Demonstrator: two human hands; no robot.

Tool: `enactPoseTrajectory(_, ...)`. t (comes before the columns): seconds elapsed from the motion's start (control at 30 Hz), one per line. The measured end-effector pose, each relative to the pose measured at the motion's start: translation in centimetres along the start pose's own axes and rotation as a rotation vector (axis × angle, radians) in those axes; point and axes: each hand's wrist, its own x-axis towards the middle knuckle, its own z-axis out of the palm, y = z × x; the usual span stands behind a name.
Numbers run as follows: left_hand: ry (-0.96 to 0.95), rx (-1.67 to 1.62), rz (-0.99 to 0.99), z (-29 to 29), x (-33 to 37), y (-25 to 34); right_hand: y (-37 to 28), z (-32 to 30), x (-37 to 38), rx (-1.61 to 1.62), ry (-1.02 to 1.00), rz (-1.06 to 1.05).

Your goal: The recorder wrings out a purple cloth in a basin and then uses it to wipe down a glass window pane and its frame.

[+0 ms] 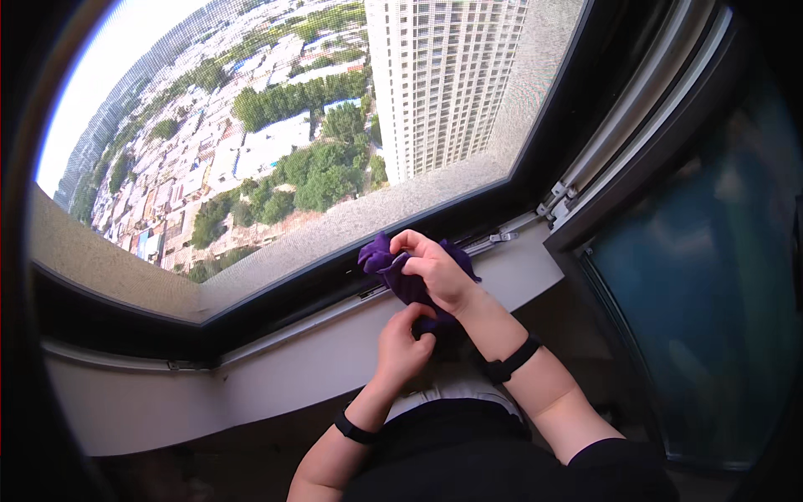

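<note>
A dark purple cloth (407, 283) hangs bunched over the inner edge of the window sill, next to the black window frame. My right hand (435, 272) pinches its upper part between thumb and fingers, close to the frame. Lower down and to the left, my left hand (405, 341) is closed with thumb and fingertips on the cloth's lower part. Part of the cloth lies behind my right hand and wrist. Both forearms wear black bands.
A screened window (293, 167) fills the upper left, with a tall building (447, 84) and trees outside. Metal window hardware (503, 238) sits on the white sill (293, 368), right of the cloth. An opened window sash (703, 251) with dark glass stands at the right.
</note>
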Motion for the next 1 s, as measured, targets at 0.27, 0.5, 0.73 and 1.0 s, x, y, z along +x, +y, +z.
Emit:
enactPoseTrajectory(0.27,0.078,-0.208,0.112,-1.8,-0.3,0.2,-3.8,-3.1,-4.0,0.663,-0.014,-0.055)
enactPoseTrajectory(0.5,0.084,-0.424,0.048,-1.3,1.1,1.9,-4.9,-4.9,-6.0,0.082,0.179,-0.076)
enactPoseTrajectory(0.73,0.077,-0.343,0.113,-0.2,2.2,2.0,-5.5,-6.5,-10.2,-1.361,0.624,-0.022)
enactPoseTrajectory(1.0,-0.009,-0.234,0.06,2.3,4.7,2.8,-2.9,-11.1,-11.0,-0.164,0.751,-0.135)
